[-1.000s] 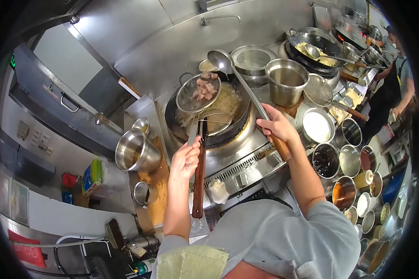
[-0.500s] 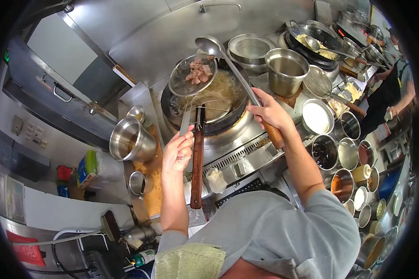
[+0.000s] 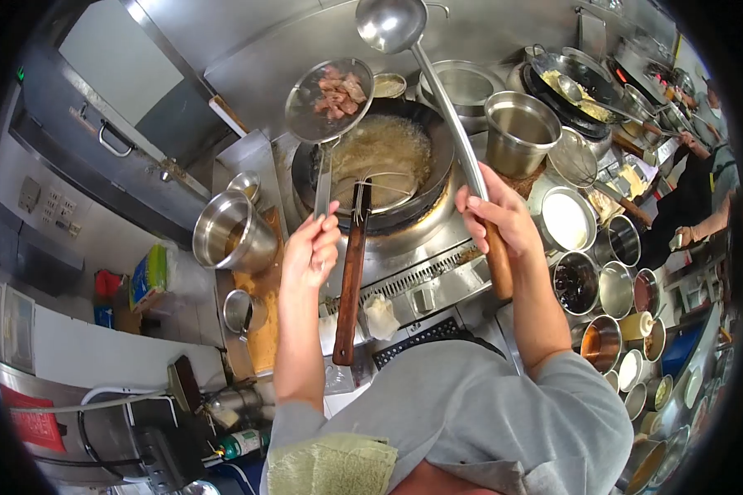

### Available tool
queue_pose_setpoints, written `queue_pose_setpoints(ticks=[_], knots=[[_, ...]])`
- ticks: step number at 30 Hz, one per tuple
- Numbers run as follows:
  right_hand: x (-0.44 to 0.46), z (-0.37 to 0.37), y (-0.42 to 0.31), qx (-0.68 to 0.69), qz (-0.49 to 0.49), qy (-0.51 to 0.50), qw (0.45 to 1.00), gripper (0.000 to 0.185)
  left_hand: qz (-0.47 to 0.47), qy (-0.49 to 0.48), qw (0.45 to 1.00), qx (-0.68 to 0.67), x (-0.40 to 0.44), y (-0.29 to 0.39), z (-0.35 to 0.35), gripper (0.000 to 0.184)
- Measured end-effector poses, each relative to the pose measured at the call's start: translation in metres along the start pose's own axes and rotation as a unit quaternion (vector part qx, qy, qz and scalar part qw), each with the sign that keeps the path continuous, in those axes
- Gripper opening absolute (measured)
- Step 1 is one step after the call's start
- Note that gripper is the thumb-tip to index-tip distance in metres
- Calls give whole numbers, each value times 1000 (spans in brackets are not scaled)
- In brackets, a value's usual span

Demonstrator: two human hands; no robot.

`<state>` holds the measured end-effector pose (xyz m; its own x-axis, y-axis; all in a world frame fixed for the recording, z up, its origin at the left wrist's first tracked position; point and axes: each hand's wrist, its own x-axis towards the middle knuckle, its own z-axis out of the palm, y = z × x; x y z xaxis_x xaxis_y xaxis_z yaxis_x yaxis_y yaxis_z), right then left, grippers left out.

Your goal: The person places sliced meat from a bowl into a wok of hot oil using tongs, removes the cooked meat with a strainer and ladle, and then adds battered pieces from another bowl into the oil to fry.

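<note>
My left hand is closed on the metal handle of a strainer. Pieces of meat lie in the strainer, which is held up over the back left rim of a wok. Bubbling oil fills the wok. My right hand grips a large ladle by its long handle; the bowl is raised toward the back wall, away from the strainer. A second tool with a wooden handle rests across the wok's front rim, its wire head over the oil.
On the left stand a steel pot and a small cup. A tall pot is right of the wok. Farther right are a white-filled bowl, several containers, another wok and a person.
The strainer with the meat has moved back and left, off the middle of the wok. The ladle has risen, and its bowl now appears larger and nearer the camera.
</note>
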<state>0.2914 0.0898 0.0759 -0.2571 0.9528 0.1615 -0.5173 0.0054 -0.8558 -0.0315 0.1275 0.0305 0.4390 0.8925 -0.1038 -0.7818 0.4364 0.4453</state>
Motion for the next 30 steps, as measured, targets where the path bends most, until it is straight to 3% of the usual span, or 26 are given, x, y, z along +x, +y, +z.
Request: queue_pose_setpoints(ticks=[2,5,9,13,14,16,23,25,28,30], knots=[[2,-10,2,-34,33,21,999,56,4,94,995,45,-2,-2,6,29],[5,-32,4,-74,61,30,995,52,-13,157,983,92,-12,-6,1,21],[2,-41,18,-103,87,53,990,55,-24,136,983,119,-18,18,-16,20],[0,-44,20,-101,96,53,989,54,-9,184,967,174,-22,50,20,19],[-1,-44,19,-106,96,53,988,54,-11,198,964,175,-21,56,33,30],[-3,-46,19,-105,101,56,988,53,-30,227,967,113,-15,68,50,30],[-15,-52,24,-78,105,74,989,56,-80,224,955,175,30,59,50,2],[-18,-56,25,-85,106,79,988,56,-75,222,958,167,41,52,45,3],[-22,-61,24,-99,102,74,987,56,-77,187,978,42,48,50,26,30],[-25,-65,22,-102,109,73,986,59,-62,163,984,-25,39,41,20,38]])
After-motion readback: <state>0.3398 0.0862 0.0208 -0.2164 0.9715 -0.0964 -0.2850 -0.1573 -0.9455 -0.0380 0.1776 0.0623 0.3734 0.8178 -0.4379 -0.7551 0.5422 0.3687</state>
